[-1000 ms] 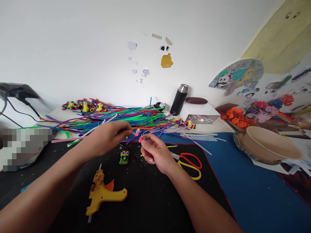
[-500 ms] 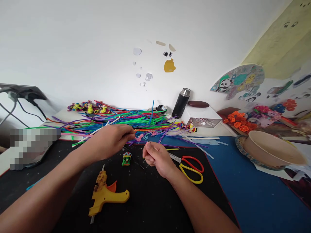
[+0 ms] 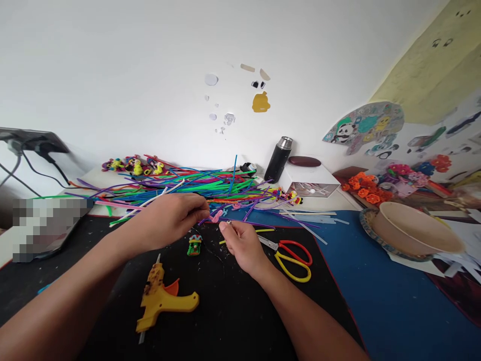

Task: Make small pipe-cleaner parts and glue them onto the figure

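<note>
My left hand [image 3: 175, 220] is closed in a pinch over the back of the black mat, its fingertips close to a small pink piece [image 3: 217, 216]; what it grips is hidden. My right hand [image 3: 242, 245] is closed too, thumb against the fingers, with a tiny whitish thing at its tip that I cannot make out. A small green figure [image 3: 194, 245] with a red and blue top lies on the mat between and below the hands. Nearer to me rests a yellow glue gun [image 3: 167, 301]. Scissors [image 3: 293, 259] with red and yellow handles lie right of my right hand.
Colourful pipe cleaners [image 3: 203, 186] are heaped along the wall. A black flask [image 3: 278, 160] and a white box [image 3: 313, 180] stand behind. To the right sits a beige bowl [image 3: 421, 230]. A phone-like device [image 3: 52, 228] and a power strip [image 3: 33, 140] are at the left.
My right hand has turned slightly, and its thumb and fingertips now point more to the left. My left hand has barely moved. The view has shifted a little.
</note>
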Demonstrator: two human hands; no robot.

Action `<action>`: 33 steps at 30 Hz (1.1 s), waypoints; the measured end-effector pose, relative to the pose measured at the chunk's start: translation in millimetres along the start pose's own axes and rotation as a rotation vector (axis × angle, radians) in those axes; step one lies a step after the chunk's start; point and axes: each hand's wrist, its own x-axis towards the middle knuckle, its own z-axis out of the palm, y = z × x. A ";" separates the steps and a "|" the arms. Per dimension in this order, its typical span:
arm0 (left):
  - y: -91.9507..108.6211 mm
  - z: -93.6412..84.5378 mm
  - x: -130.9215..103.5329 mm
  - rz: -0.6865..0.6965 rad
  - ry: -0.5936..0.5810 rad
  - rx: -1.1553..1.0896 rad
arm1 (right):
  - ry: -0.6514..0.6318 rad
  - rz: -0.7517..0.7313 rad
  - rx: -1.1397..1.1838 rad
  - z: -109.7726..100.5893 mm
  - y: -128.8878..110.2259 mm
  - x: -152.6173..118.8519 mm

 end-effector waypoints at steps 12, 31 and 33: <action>3.7 -3.6 -2.4 0.047 -0.075 0.010 | 0.080 -0.012 -0.158 5.5 -11.8 -2.8; 5.4 -1.1 -3.2 0.072 -0.118 0.038 | 0.078 0.014 -0.175 4.5 -8.4 -1.4; 4.7 -0.9 -3.2 0.062 -0.115 0.041 | 0.075 0.001 -0.181 4.6 -9.1 -1.4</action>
